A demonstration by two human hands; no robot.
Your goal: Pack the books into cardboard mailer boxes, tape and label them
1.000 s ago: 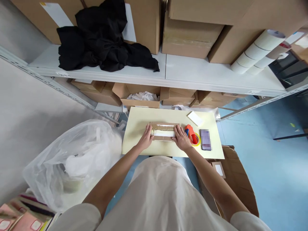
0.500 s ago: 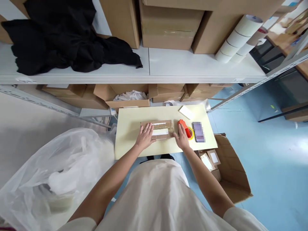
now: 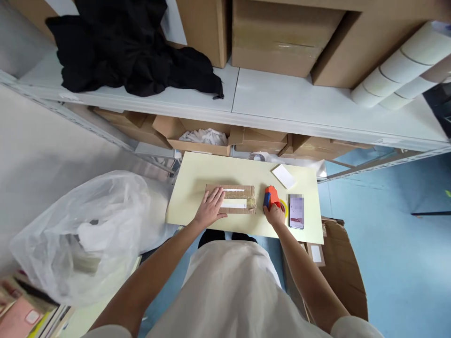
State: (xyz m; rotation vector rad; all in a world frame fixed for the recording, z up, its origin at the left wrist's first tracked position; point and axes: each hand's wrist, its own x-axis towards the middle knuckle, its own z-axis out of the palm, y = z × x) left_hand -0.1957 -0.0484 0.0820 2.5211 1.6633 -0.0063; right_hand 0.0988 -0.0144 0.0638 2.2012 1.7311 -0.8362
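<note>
A small cardboard box (image 3: 237,192) with white labels lies flat on the pale yellow table (image 3: 190,173). My left hand (image 3: 210,207) rests on the left part of its top, fingers stretched out. To the right of the box, my right hand (image 3: 275,214) is wrapped round the handle of an orange and blue tape dispenser (image 3: 271,195). A yellow roll of tape (image 3: 283,207) shows just right of that hand, partly hidden by it. Beyond the roll lies a phone (image 3: 296,213) with its screen lit.
A white card or small box (image 3: 283,176) lies at the table's back right. Behind stands a shelf (image 3: 282,103) with cartons, black cloth (image 3: 134,61) and white rolls (image 3: 394,70). A plastic bag (image 3: 88,230) stands left; an open carton (image 3: 341,272) stands on the floor at right.
My right hand has closed on the tape dispenser, which has turned slightly. The left hand stays on the box. The view has shifted and tilted.
</note>
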